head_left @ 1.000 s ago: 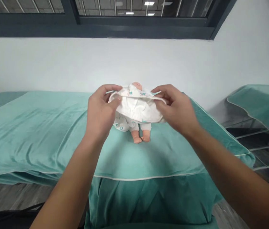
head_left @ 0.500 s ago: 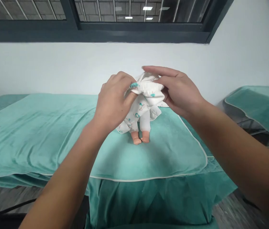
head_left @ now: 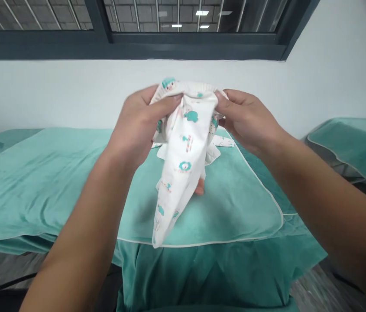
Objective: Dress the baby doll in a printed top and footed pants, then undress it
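Green bed cover [head_left: 56,182]; left hand [head_left: 137,121] and right hand [head_left: 251,119] pinch printed cloth [head_left: 186,151] by gathered edge, now dropped lengthwise, shape readable, hiding most of doll [head_left: 199,187].

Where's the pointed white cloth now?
In the head view's center, the pointed white cloth hangs from the left hand and right hand, green sheet behind it.

A green bed [head_left: 215,268] stretches before me; on its white-edged sheet [head_left: 241,203], mid-frame, lies a doll [head_left: 199,187], mostly hidden.
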Demonstrator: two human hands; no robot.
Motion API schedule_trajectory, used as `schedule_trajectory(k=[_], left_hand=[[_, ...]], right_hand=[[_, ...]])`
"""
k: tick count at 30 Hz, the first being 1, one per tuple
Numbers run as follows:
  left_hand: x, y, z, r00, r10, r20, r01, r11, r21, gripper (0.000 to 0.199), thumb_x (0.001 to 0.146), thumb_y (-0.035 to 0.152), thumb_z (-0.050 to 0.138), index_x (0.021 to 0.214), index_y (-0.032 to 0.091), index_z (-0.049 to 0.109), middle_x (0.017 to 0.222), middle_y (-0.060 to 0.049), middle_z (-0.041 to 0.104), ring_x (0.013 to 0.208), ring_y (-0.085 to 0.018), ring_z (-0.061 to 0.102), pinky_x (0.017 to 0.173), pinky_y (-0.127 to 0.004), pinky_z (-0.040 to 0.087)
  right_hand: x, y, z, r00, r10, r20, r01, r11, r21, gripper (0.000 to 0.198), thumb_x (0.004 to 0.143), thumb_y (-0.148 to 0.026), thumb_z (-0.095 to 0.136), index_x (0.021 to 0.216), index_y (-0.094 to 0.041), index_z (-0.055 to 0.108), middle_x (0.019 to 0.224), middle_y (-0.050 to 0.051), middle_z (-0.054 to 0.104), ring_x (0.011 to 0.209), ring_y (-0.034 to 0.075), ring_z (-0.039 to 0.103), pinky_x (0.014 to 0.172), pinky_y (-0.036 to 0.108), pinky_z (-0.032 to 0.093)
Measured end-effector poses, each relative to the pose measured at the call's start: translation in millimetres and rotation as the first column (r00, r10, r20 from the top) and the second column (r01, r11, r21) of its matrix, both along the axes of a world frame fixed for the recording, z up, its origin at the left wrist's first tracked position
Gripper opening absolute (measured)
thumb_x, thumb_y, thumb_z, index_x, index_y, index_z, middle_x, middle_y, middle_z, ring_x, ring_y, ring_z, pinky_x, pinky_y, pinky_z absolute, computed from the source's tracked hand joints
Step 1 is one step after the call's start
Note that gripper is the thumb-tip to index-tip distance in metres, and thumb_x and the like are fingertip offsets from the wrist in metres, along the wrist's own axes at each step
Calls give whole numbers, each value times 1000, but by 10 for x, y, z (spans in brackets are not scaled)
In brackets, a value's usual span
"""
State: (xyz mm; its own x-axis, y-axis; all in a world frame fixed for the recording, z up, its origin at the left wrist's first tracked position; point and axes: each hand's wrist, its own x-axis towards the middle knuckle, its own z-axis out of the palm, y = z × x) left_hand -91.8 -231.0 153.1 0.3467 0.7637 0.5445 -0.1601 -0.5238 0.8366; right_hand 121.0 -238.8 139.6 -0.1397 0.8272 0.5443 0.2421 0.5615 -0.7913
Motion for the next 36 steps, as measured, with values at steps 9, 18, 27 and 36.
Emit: schedule_trajectory(k=[9,18,27,36], left_hand=[[91,-12,-215,963,-124,-239,67,970,-234,25,76,42,76,74,18,69,67,-3,65,63,-19,64,52,-26,46],[33,73,-314,924,-262,-278,174,937,-304,27,65,41,83,71,19,69,68,-4,65,68,-22,66,58,-31,51],[47,61,-342,982,-73,-172,25,964,-264,24,68,28,82,61,20,61,57,-1,58,70,-22,65,57,-29,47],[255,139,-478,997,32,-74,-52,958,-283,29,80,47,70,81,19,63,72,-3,64,71,-20,66,61,-29,51]], right_hand=[[-10,-60,-259,998,70,1,-69,987,-147,48,78,-70,64,89,-24,63,78,2,62,75,18,61,61,30,49],[12,-22,-284,999,11,-35,-14,998,-66,44,81,-68,62,80,-24,56,78,-1,59,77,18,60,64,31,50],[237,64,-429,995,101,-18,-103,977,-189,53,73,-75,64,86,-24,63,80,2,63,80,21,63,64,33,51],[-94,-23,-296,998,69,-9,-69,983,-172,45,75,-66,70,76,-22,60,73,0,60,73,16,60,60,27,47]])
